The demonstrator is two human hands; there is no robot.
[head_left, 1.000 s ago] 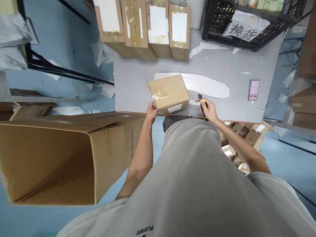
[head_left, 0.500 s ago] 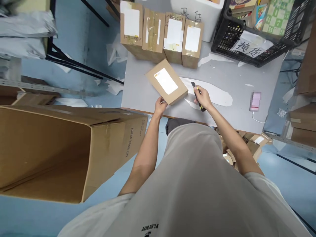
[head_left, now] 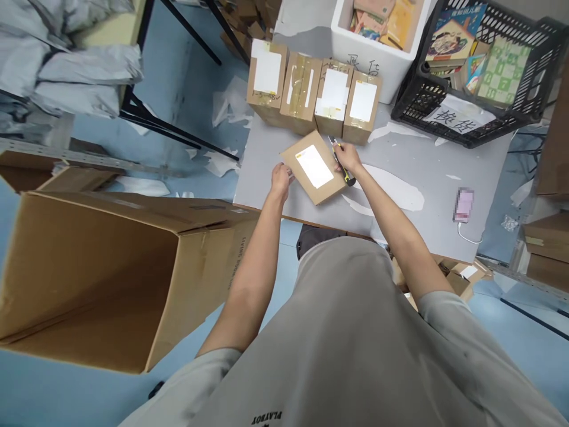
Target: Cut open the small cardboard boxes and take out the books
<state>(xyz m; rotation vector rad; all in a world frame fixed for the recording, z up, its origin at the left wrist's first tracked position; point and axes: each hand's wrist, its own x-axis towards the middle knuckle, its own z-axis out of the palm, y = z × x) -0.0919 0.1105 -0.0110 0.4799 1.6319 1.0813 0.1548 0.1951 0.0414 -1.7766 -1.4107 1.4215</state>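
A small cardboard box with a white label lies slanted near the front edge of the grey table. My left hand is at the box's left side, its fingers bent and partly hidden by the edge, so its hold is unclear. Wrapped in my right hand is a black and yellow utility knife, whose tip points up and left beside the box's upper right edge. White paper lies flat on the table, partly under my right forearm.
Several labelled boxes stand along the back, near a white bin and a black crate with books. A phone with a cable lies right. A large open carton stands at left.
The view has shifted, so the table sits lower in the picture. My right hand has brought the knife up to the box's right side. My left hand has moved from its lower corner to its left side.
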